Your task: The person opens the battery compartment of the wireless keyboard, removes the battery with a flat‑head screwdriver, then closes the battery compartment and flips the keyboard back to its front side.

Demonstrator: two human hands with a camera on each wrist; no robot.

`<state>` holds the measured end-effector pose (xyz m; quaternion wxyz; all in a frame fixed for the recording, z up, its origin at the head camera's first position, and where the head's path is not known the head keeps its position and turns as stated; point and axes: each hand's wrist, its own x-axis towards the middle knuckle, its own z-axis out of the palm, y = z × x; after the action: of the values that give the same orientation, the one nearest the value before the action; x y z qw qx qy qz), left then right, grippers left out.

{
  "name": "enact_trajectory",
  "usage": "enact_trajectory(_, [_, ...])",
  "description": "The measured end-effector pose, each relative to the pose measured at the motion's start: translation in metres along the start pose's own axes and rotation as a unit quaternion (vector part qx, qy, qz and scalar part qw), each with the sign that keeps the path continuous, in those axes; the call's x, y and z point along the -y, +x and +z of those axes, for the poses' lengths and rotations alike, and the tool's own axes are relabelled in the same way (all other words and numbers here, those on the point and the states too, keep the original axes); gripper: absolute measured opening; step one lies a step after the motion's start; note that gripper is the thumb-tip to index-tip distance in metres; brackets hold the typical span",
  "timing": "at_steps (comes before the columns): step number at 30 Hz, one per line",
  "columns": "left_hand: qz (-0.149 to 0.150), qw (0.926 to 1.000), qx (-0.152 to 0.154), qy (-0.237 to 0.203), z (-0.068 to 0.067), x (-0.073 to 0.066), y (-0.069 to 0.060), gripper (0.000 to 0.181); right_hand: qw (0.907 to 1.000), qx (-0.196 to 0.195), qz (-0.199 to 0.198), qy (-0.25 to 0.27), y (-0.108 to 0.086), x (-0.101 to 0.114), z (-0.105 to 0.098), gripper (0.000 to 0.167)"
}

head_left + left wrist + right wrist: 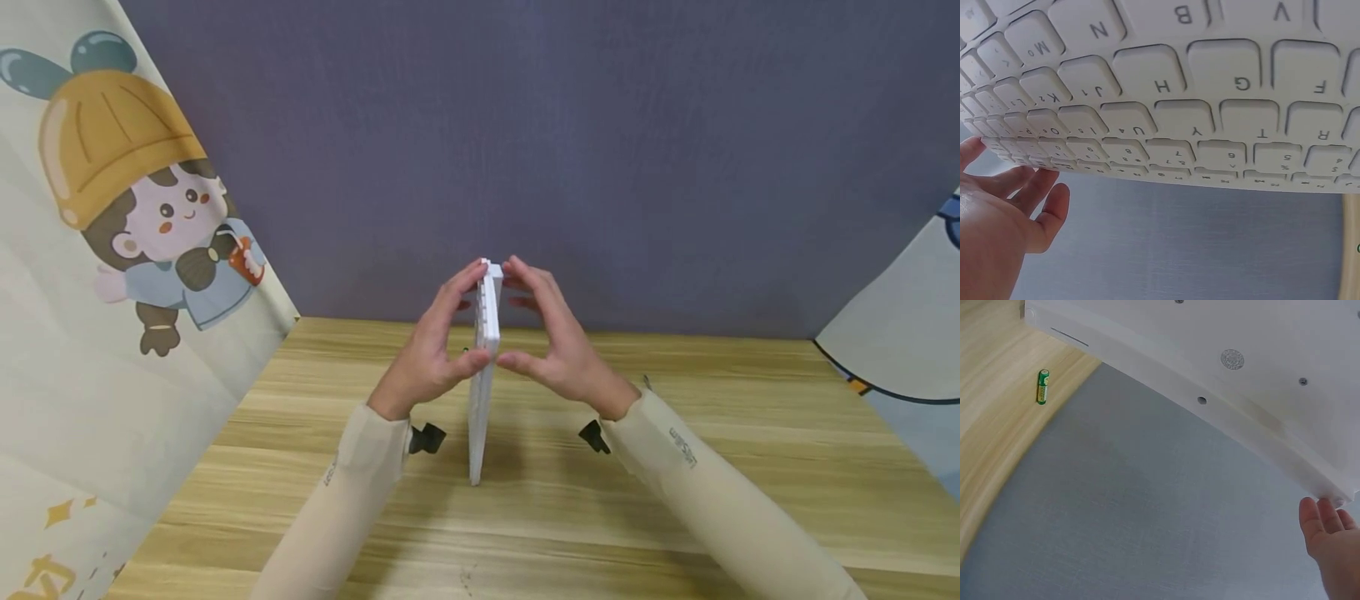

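Note:
A white keyboard is held on edge between both hands, its keys facing left and its back facing right. My left hand grips the upper end from the key side, the thumb on the near edge and the fingers towards the far edge. On the back side, my right hand holds the same end, with thumb and fingertips at opposite edges. Lettered keys fill the left wrist view. Screws and a round patch show on the back. Whether the lower end touches the table cannot be told.
A green battery lies on the wooden table near its far edge, mostly hidden behind the keyboard in the head view. Dark grey cloth hangs behind the table. A printed cartoon curtain borders the left side.

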<state>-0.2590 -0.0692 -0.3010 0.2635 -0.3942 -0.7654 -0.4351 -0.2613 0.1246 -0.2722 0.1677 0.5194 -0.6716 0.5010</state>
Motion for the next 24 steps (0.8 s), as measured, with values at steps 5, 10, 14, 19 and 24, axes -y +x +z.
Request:
enact_trajectory(5, [-0.019, 0.9995, 0.024, -0.011, 0.0, -0.001, -0.005, 0.096, 1.0, -0.002, 0.007, -0.006, 0.0, 0.006, 0.001, 0.103])
enact_trajectory(10, [-0.058, 0.9957, 0.066, -0.028, 0.001, -0.003, -0.013, 0.099, 0.9999, 0.008, 0.009, -0.011, -0.007, -0.007, 0.0, 0.097])
enact_trajectory(14, [-0.089, 0.9905, 0.102, -0.02, 0.002, -0.003, -0.022, 0.101, 0.9994, 0.017, 0.008, -0.028, -0.015, -0.018, -0.004, 0.092])
enact_trajectory(19, [-0.13, 0.9797, 0.153, 0.004, 0.006, 0.001, -0.037, 0.104, 0.9989, 0.023, 0.005, -0.041, -0.021, -0.017, -0.01, 0.091])
enact_trajectory(24, [-0.143, 0.971, 0.192, 0.011, 0.01, 0.008, -0.055, 0.108, 0.9973, 0.038, 0.021, -0.058, -0.029, -0.009, -0.017, 0.092])
